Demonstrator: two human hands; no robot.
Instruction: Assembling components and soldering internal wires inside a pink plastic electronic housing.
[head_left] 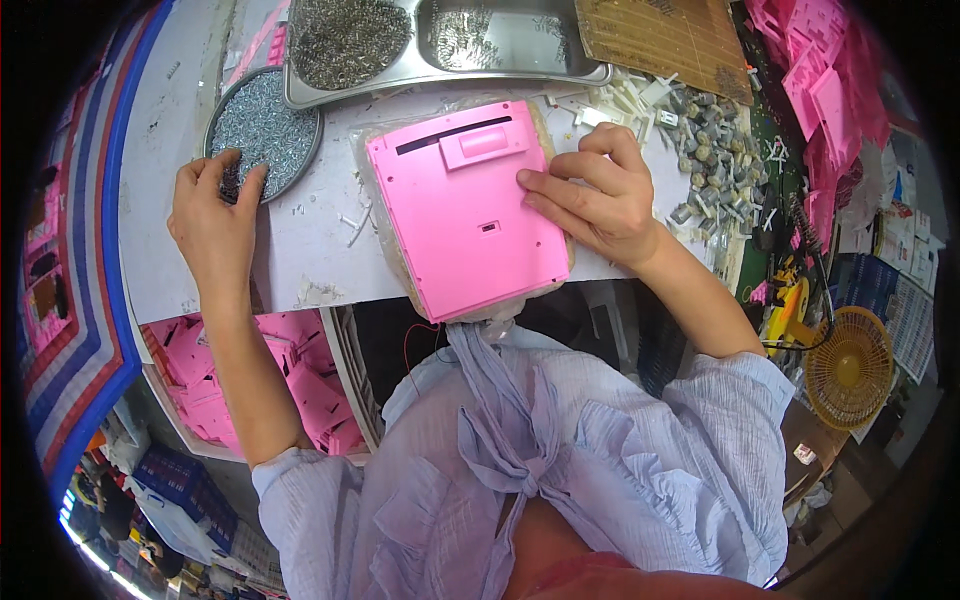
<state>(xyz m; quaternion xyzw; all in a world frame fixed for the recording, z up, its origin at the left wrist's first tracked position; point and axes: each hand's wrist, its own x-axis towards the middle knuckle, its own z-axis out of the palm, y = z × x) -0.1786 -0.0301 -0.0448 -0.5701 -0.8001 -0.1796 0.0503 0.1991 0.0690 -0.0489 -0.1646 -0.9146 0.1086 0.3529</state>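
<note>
A pink plastic casing panel [470, 235] lies in front of me near the table's front edge, on a padded, plastic-wrapped base. It has a long slot near its far edge, a raised rectangular piece beside that, and a small opening near the middle. My right hand [600, 190] is over its right side, thumb and finger drawn together in a pinch; whatever is between them is too small to make out. At the far left, my left hand [215, 205] reaches into a round dish [318, 135] of small silvery screws [262, 125], its thumb and fingers apart.
A metal tray [420, 70] with small springs stands behind the panel. Cardboard [665, 45] lies at the back right, near many small grey-and-white parts [715, 150]. Below the table at left, a crate [345, 370] holds pink pieces. A yellow fan [848, 368] stands right.
</note>
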